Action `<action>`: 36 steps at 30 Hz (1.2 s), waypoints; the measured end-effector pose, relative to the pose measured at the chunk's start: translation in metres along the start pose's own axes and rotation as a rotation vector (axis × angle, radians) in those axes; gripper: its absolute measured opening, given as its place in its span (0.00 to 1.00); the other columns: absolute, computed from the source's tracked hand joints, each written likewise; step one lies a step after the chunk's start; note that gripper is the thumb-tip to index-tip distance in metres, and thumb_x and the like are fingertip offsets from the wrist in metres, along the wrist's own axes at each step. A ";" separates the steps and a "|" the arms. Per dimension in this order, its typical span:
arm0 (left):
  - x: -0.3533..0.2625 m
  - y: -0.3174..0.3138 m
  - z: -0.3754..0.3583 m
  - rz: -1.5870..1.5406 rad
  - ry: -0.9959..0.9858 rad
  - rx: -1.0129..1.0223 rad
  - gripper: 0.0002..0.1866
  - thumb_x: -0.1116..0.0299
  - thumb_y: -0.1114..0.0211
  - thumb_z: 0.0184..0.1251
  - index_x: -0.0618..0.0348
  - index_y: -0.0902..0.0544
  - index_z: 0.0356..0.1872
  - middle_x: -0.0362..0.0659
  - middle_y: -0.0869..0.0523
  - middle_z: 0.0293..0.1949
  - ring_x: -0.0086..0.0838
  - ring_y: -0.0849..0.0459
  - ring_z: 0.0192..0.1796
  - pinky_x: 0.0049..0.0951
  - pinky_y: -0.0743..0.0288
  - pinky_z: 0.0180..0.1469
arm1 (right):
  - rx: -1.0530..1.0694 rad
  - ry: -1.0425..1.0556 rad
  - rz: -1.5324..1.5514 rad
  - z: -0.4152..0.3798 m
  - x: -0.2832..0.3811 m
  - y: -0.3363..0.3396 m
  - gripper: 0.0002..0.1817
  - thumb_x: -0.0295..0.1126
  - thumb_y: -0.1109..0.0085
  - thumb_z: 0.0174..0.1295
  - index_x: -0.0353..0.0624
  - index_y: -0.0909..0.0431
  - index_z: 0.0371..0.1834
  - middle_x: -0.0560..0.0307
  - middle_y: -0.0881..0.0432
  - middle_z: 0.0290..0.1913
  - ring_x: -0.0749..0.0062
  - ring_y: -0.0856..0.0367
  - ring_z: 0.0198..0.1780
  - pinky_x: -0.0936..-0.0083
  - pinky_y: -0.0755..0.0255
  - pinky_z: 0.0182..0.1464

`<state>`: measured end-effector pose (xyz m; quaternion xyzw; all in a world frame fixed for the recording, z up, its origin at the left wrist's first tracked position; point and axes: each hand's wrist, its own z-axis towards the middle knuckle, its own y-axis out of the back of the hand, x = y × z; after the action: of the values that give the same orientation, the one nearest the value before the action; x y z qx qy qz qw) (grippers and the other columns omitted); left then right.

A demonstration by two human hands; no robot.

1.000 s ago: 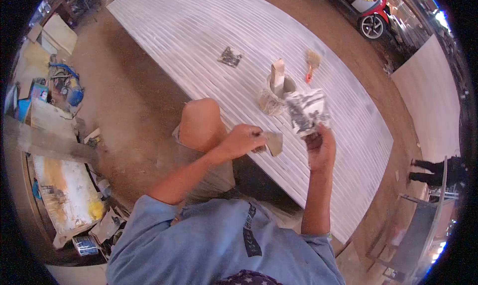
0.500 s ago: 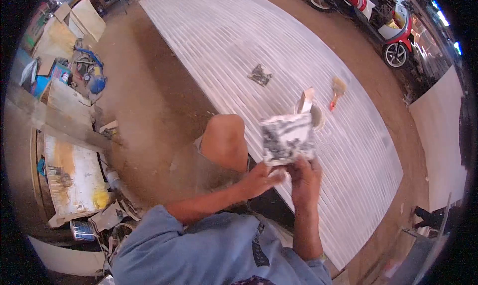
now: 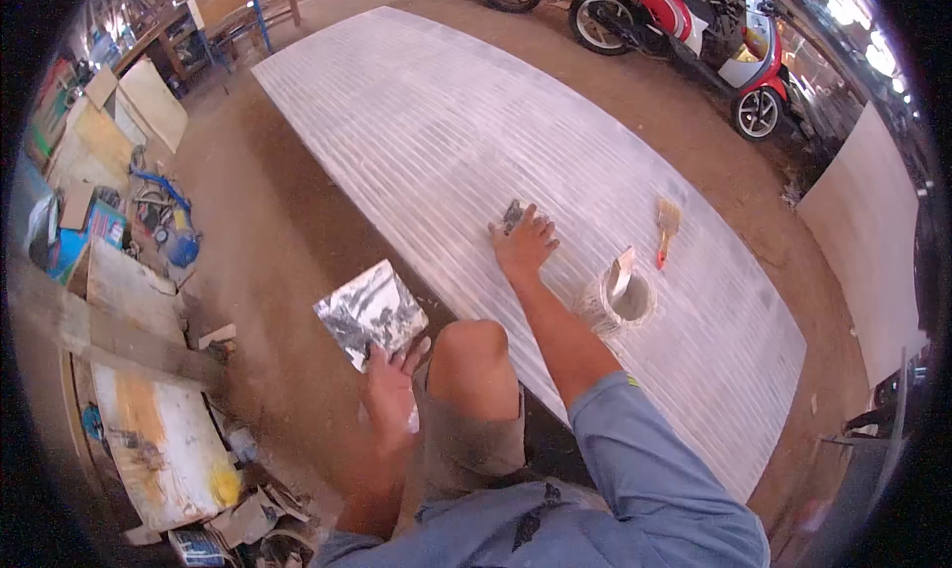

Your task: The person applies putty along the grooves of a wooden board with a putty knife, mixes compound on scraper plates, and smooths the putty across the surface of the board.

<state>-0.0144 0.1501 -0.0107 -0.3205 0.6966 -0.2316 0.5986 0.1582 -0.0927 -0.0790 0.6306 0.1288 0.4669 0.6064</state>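
My left hand is closed on the lower edge of a square, shiny putty plate, smeared with white and dark patches, off the panel's near side. My right hand reaches onto the long ribbed panel. Its thumb and fingers lie on either side of a smaller dark-smeared square scraper plate, partly covered by the hand. To the right of that forearm stands a white-crusted pot with a pale flat stick in it. A paintbrush with a red handle lies beyond.
My bent knee is beside the panel's near edge. Boards and a blue machine line the left side. A red and white motorbike stands beyond the panel. A large pale sheet leans at the right.
My hands have parted. The left has carried the larger plate leftward off the panel; the right has let go of it and reached forward to the smaller plate. The view has shifted.
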 end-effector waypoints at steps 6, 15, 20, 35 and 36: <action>0.012 0.017 0.017 -0.083 0.035 0.111 0.20 0.64 0.51 0.76 0.71 0.29 0.58 0.55 0.21 0.56 0.46 0.19 0.57 0.50 0.24 0.60 | 0.103 0.240 -0.009 0.008 -0.021 0.001 0.36 0.38 0.38 0.53 0.37 0.36 0.66 0.30 0.32 0.65 0.39 0.38 0.71 0.45 0.43 0.69; -0.004 -0.008 0.040 0.069 0.113 0.228 0.19 0.63 0.46 0.73 0.64 0.27 0.58 0.50 0.17 0.53 0.43 0.16 0.52 0.45 0.17 0.52 | -0.068 0.367 0.043 -0.014 -0.039 0.052 0.25 0.27 0.41 0.55 0.40 0.29 0.59 0.43 0.18 0.51 0.48 0.19 0.52 0.57 0.24 0.52; -0.024 -0.039 0.040 0.044 0.160 0.190 0.15 0.75 0.42 0.66 0.70 0.24 0.53 0.50 0.16 0.47 0.35 0.14 0.47 0.35 0.18 0.49 | 0.071 0.321 0.760 -0.070 -0.001 0.180 0.11 0.31 0.44 0.65 0.39 0.23 0.48 0.52 0.16 0.36 0.63 0.16 0.36 0.64 0.24 0.39; 0.040 -0.134 -0.037 0.397 0.270 0.517 0.13 0.69 0.33 0.61 0.61 0.20 0.46 0.48 0.15 0.40 0.32 0.14 0.40 0.29 0.19 0.42 | 0.848 -0.289 1.356 -0.087 -0.171 0.266 0.14 0.35 0.41 0.66 0.33 0.22 0.44 0.58 0.19 0.36 0.81 0.20 0.33 0.83 0.26 0.33; 0.036 -0.137 -0.041 0.559 0.113 0.570 0.14 0.69 0.32 0.59 0.59 0.19 0.46 0.49 0.14 0.40 0.34 0.13 0.40 0.31 0.19 0.42 | 0.692 -0.349 1.325 -0.094 -0.175 0.262 0.14 0.35 0.41 0.65 0.33 0.22 0.44 0.58 0.19 0.35 0.82 0.22 0.32 0.84 0.28 0.31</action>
<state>-0.0343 0.0272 0.0691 0.0733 0.6966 -0.2611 0.6642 -0.1104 -0.2200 0.0609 0.7946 -0.2349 0.5595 -0.0204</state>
